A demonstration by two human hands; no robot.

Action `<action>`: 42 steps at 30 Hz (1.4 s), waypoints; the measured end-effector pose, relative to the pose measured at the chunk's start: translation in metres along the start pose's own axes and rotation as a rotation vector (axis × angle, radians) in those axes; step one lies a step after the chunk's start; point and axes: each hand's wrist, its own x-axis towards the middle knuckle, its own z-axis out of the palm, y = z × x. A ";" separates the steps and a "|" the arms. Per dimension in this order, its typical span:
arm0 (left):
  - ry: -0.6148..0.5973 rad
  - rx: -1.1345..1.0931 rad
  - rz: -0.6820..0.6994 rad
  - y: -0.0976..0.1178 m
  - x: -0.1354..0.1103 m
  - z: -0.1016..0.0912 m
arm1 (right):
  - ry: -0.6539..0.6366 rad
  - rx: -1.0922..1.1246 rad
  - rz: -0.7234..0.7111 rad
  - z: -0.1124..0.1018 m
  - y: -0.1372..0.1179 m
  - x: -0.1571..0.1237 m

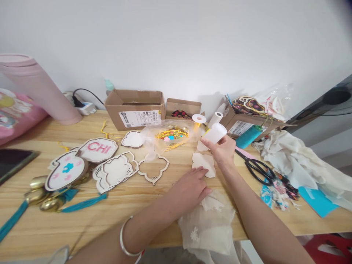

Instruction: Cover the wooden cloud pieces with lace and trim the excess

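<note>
My left hand (189, 190) lies flat with its fingertips on a cloud-shaped piece of cream fabric (204, 165), pressing it to the wooden table (132, 223). Below that hand sits a crumpled sheer cream cloth with embroidery (207, 227). My right hand (219, 151) grips a white cylindrical plastic bottle (215, 133) upright above the fabric piece. A white paper roll (215, 119) and a white spool (199, 118) stand just behind it. Several cloud-shaped wooden frames (114, 172) lie to the left.
Black-handled scissors (258, 170), teal thread (249, 136), fabric scraps (277, 192) and white cloth (291, 165) lie right. Cardboard boxes (134, 109) stand at the back beside a plastic bag of yellow cord (172, 135). Brass bells with teal tassels (41, 196) and a dark tablet (13, 163) lie left.
</note>
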 end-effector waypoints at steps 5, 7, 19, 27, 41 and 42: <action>-0.007 -0.009 -0.001 0.000 0.000 0.000 | 0.003 0.008 -0.001 0.001 -0.001 -0.001; -0.006 -0.011 -0.001 0.000 -0.001 0.001 | -0.002 0.009 -0.011 0.001 -0.001 -0.002; -0.044 -0.025 -0.003 0.001 0.000 -0.001 | -0.044 -0.057 -0.046 0.002 0.000 -0.002; -0.042 -0.005 -0.010 0.002 -0.001 -0.001 | -0.038 -0.069 -0.045 0.004 -0.002 -0.003; -0.053 -0.013 -0.007 0.000 0.000 0.001 | -0.068 -0.077 -0.043 0.000 -0.004 0.000; -0.051 -0.008 -0.005 0.000 0.000 0.001 | -0.069 -0.075 -0.040 0.000 -0.004 0.000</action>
